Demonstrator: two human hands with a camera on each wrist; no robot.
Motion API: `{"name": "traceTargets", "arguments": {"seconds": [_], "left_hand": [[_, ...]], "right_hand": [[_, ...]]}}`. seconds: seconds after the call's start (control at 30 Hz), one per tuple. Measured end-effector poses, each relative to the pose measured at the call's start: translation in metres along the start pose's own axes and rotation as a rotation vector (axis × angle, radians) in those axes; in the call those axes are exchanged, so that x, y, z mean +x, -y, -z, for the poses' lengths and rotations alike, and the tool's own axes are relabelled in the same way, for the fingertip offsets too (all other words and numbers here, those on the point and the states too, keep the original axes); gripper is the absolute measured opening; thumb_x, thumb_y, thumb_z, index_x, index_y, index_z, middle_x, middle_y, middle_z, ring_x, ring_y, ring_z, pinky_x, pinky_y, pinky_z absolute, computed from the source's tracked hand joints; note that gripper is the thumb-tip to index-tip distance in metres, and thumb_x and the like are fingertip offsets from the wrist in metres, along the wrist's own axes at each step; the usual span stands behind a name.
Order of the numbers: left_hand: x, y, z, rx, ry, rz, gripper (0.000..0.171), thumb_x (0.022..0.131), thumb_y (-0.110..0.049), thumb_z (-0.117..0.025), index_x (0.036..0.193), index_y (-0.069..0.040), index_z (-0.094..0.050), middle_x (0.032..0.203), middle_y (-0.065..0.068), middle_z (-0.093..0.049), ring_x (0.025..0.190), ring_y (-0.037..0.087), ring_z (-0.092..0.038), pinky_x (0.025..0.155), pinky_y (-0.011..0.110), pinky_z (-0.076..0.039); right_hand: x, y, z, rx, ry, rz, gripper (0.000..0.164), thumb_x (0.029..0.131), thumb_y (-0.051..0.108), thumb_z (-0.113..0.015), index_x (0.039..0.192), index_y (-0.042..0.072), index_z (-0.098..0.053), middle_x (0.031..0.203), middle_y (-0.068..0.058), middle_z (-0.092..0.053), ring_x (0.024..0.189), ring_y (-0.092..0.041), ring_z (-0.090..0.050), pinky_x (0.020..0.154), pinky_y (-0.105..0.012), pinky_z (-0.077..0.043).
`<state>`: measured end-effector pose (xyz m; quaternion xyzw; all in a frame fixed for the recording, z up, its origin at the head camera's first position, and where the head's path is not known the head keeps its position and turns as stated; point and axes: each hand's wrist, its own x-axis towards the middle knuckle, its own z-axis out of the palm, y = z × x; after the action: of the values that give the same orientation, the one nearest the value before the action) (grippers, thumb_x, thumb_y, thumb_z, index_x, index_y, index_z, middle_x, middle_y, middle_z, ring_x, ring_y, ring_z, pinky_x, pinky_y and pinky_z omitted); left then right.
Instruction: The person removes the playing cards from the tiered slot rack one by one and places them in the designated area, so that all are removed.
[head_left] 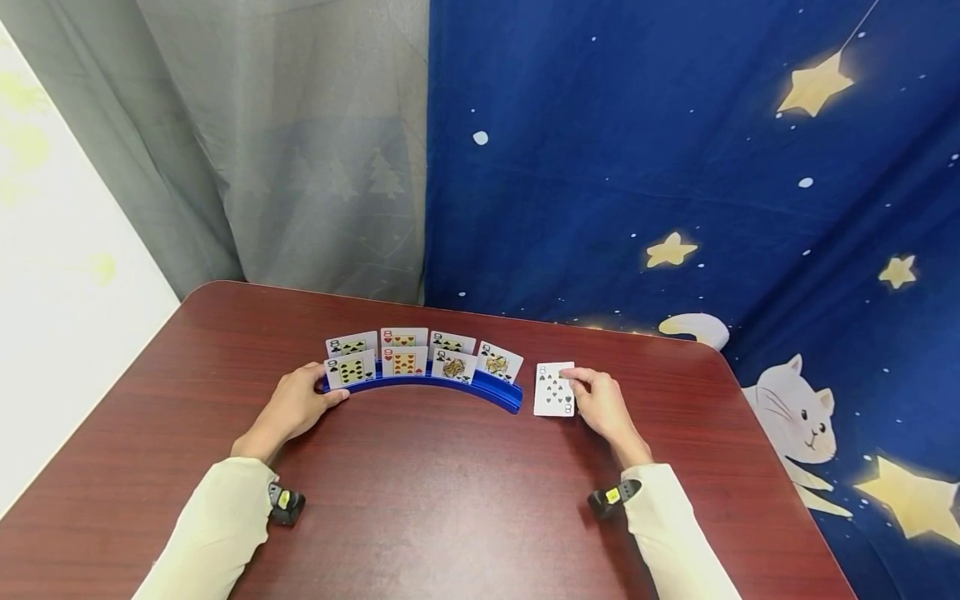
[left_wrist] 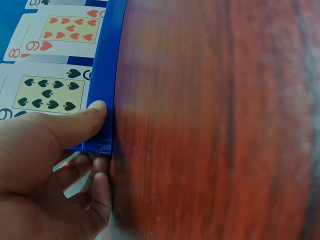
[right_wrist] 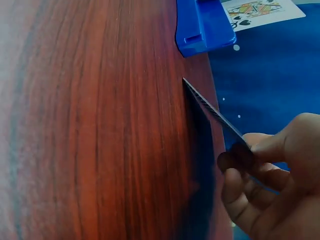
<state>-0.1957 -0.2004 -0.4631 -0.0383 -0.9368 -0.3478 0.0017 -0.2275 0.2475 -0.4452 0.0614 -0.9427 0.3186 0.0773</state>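
Forearms (head_left: pixel 206 533) reach forward, well apart; left grip (head_left: pixel 296 403) clasps, thumb (left_wrist: pixel 77 126) extended; right grip (head_left: pixel 604 408) pinches

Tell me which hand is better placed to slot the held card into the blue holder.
Right, I'd judge: the right hand pinches the card near the right end of the blue holder, while the left hand grips its left end.

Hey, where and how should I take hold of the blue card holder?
I'd pinch the card holder by its right end, coming from the right once the eight beside it is clear: bare plastic shows there in front of the queen of spades, so cards should stay put.
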Motion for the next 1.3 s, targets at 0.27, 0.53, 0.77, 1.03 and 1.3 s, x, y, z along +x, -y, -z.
{"name": "traceTargets", "arguments": {"seconds": [0.27,0.53,0.77,1.03,1.3], "left_hand": [[0.0,-0.001,0.001,0.002,0.001,0.008,0.038,0.092,-0.017,-0.071,0.116,0.011,-0.062,0.107,0.023,-0.063,0.091,0.033,-0.059,0.083,0.051,-0.047],[0.0,-0.001,0.0,0.013,0.001,0.005,0.037,0.092,-0.018,-0.071,0.114,0.01,-0.062,0.106,0.022,-0.062,0.09,0.033,-0.058,0.082,0.049,-0.046],[0.0,-0.002,0.001,0.01,0.002,0.005,0.037,0.092,-0.018,-0.071,0.115,0.01,-0.062,0.106,0.023,-0.062,0.091,0.034,-0.059,0.083,0.049,-0.046],[-0.001,-0.002,0.001,0.015,0.002,0.007,0.037,0.092,-0.018,-0.071,0.113,0.01,-0.062,0.107,0.023,-0.062,0.091,0.033,-0.058,0.082,0.049,-0.046],[0.0,-0.001,0.0,0.019,0.005,0.001,0.038,0.092,-0.019,-0.071,0.114,0.011,-0.062,0.107,0.023,-0.062,0.091,0.033,-0.059,0.082,0.049,-0.046]], "right_hand": [[0.005,0.0,-0.007,-0.064,0.101,-0.002,0.029,0.088,0.009,-0.071,0.116,0.001,-0.07,0.11,-0.017,-0.066,0.095,-0.031,-0.061,0.085,-0.045,-0.046],[0.003,0.004,-0.012,-0.303,0.134,-0.027,0.041,0.086,0.022,-0.077,0.126,0.015,-0.068,0.118,-0.012,-0.063,0.098,-0.031,-0.062,0.078,-0.051,-0.05],[0.002,0.006,-0.015,-0.355,0.161,-0.056,0.038,0.089,0.028,-0.074,0.125,0.019,-0.07,0.119,-0.012,-0.06,0.103,-0.031,-0.058,0.075,-0.051,-0.051],[0.003,0.007,-0.015,-0.391,0.172,-0.049,0.036,0.09,0.028,-0.072,0.125,0.02,-0.07,0.123,-0.012,-0.056,0.105,-0.031,-0.057,0.074,-0.051,-0.051],[0.001,0.013,-0.012,-0.261,0.066,0.026,0.034,0.089,0.024,-0.075,0.122,0.018,-0.072,0.118,-0.007,-0.063,0.098,-0.026,-0.063,0.075,-0.047,-0.05]]}}
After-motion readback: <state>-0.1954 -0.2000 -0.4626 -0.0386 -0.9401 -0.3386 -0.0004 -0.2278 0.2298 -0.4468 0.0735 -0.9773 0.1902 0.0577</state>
